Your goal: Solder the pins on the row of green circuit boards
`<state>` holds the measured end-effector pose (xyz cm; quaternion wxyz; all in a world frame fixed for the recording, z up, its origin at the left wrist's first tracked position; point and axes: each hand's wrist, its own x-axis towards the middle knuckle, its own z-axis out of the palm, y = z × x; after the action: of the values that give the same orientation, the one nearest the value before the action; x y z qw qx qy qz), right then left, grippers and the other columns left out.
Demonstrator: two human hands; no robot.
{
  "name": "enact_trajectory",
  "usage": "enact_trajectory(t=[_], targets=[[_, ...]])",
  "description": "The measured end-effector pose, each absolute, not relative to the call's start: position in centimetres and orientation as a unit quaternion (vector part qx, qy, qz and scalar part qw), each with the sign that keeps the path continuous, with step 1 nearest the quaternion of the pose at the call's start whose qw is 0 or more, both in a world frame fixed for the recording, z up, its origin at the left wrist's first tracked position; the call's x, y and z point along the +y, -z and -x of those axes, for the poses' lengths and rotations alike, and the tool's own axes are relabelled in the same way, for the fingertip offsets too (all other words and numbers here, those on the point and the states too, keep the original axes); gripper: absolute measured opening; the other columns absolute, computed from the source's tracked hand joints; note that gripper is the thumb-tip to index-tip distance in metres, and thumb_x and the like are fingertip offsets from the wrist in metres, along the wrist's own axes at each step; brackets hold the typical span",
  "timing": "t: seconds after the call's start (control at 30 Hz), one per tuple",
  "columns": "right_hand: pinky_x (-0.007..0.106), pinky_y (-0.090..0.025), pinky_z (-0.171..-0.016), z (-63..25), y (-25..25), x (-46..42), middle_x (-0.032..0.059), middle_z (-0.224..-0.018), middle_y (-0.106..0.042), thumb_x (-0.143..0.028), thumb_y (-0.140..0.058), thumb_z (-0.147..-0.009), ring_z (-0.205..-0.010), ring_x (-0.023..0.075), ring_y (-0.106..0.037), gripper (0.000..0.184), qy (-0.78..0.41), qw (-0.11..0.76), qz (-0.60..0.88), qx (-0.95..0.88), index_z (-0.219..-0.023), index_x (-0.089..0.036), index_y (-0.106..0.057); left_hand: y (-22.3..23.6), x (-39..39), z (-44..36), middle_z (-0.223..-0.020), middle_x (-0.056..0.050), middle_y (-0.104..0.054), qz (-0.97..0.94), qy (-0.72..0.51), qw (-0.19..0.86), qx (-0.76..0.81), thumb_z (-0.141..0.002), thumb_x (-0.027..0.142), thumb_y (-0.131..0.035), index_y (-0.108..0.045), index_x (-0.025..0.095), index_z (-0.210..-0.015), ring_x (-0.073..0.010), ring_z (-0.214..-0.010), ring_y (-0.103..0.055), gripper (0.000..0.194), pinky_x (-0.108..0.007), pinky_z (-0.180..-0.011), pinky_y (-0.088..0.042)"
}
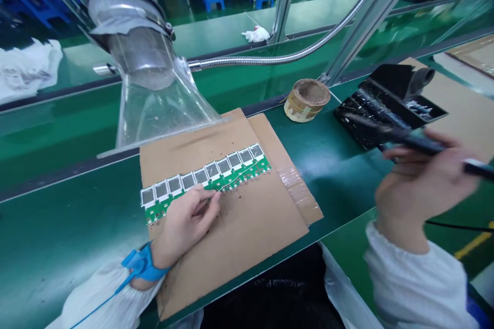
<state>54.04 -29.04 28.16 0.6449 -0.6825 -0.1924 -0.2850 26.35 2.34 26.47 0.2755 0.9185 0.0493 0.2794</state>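
Note:
A row of several small green circuit boards with grey screens [204, 178] lies on a brown cardboard sheet [247, 226]. My left hand [185, 223] rests on the cardboard just below the boards, its fingers pinched on a thin solder wire [235, 177] that runs along the boards' lower edge. A blue strap [143, 264] circles that wrist. My right hand [420, 185] is raised at the right, closed round a dark soldering iron [405, 136] whose tip points left toward a black stand.
A clear fume hood on a grey duct [150, 77] hangs over the cardboard's far left. A worn tape roll [306, 98] and a black iron stand [389, 103] sit on the green bench. A flexible metal hose [293, 54] and blue stools lie beyond.

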Motion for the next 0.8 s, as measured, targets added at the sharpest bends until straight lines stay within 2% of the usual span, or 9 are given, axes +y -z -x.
enact_trajectory(t=[0.03, 0.07, 0.13, 0.27, 0.47, 0.67, 0.8], targets=[[0.037, -0.053, -0.062, -51.9, -27.5, -27.5, 0.0107, -0.106, -0.068, -0.052, -0.062, -0.105, -0.077, 0.0221, -0.072, 0.035, 0.227, 0.667, 0.674, -0.222, -0.122, -0.023, -0.074, -26.5, 2.3, -26.3, -0.063, 0.009, -0.042, -0.918, -0.28, 0.277, 0.046, -0.101, 0.013, -0.065, -0.061, 0.02, -0.098, -0.008, -0.055, -0.04, 0.009, -0.022, -0.055, -0.034], [0.04, -0.058, -0.067, -50.0, -26.9, -26.1, 0.0123, -0.109, -0.071, -0.047, -0.064, -0.105, -0.087, 0.0264, -0.076, 0.032, 0.15, 0.662, 0.688, -0.257, -0.125, -0.023, -0.074, -26.4, 2.3, -26.3, -0.064, 0.009, -0.041, -0.918, -0.279, 0.279, 0.044, -0.101, 0.013, -0.065, -0.06, 0.02, -0.098, -0.0079, -0.055, -0.04, 0.009, -0.022, -0.055, -0.034], [0.043, -0.062, -0.079, -47.4, -26.0, -23.8, 0.0108, -0.109, -0.076, -0.04, -0.065, -0.106, -0.09, 0.0249, -0.076, 0.029, 0.077, 0.619, 0.73, -0.278, -0.13, -0.025, -0.072, -26.5, 2.4, -26.3, -0.064, 0.009, -0.041, -0.919, -0.268, 0.284, 0.041, -0.101, 0.013, -0.065, -0.06, 0.02, -0.098, -0.0078, -0.055, -0.041, 0.009, -0.022, -0.053, -0.033], [0.036, -0.064, -0.078, -46.2, -24.8, -22.6, 0.0045, -0.103, -0.075, -0.033, -0.085, -0.091, -0.089, 0.0212, -0.075, 0.025, 0.095, 0.565, 0.778, -0.259, -0.111, -0.025, -0.073, -26.6, 2.4, -26.3, -0.063, 0.009, -0.042, -0.924, -0.246, 0.29, 0.041, -0.103, 0.015, -0.063, -0.06, 0.02, -0.098, -0.0084, -0.055, -0.044, 0.008, -0.022, -0.051, -0.033], [0.03, -0.057, -0.06, -46.7, -23.9, -23.5, -0.0001, -0.078, -0.07, -0.03, -0.074, -0.1, -0.062, 0.016, -0.068, 0.013, 0.058, 0.596, 0.75, -0.28, -0.108, -0.022, -0.067, -26.8, 2.1, -26.3, -0.062, 0.009, -0.045, -0.926, -0.25, 0.282, 0.037, -0.102, 0.014, -0.063, -0.059, 0.02, -0.096, -0.0076, -0.054, -0.045, 0.01, -0.022, -0.053, -0.035], [0.031, -0.055, -0.059, -46.2, -23.6, -23.8, 0.0016, -0.082, -0.07, -0.032, -0.076, -0.097, -0.067, 0.0184, -0.07, 0.012, 0.048, 0.56, 0.776, -0.286, -0.101, -0.023, -0.069, -26.8, 2.2, -26.3, -0.063, 0.009, -0.046, -0.925, -0.247, 0.285, 0.04, -0.102, 0.015, -0.063, -0.059, 0.02, -0.097, -0.0077, -0.054, -0.045, 0.008, -0.022, -0.052, -0.034], [0.031, -0.053, -0.06, -46.2, -23.8, -23.8, 0.0018, -0.084, -0.07, -0.033, -0.073, -0.099, -0.067, 0.0185, -0.068, 0.011, 0.048, 0.551, 0.781, -0.29, -0.102, -0.024, -0.069, -26.5, 2.2, -26.3, -0.066, 0.008, -0.051, -0.922, -0.244, 0.297, 0.04, -0.102, 0.013, -0.063, -0.059, 0.021, -0.099, -0.0082, -0.056, -0.047, 0.009, -0.023, -0.054, -0.037]])
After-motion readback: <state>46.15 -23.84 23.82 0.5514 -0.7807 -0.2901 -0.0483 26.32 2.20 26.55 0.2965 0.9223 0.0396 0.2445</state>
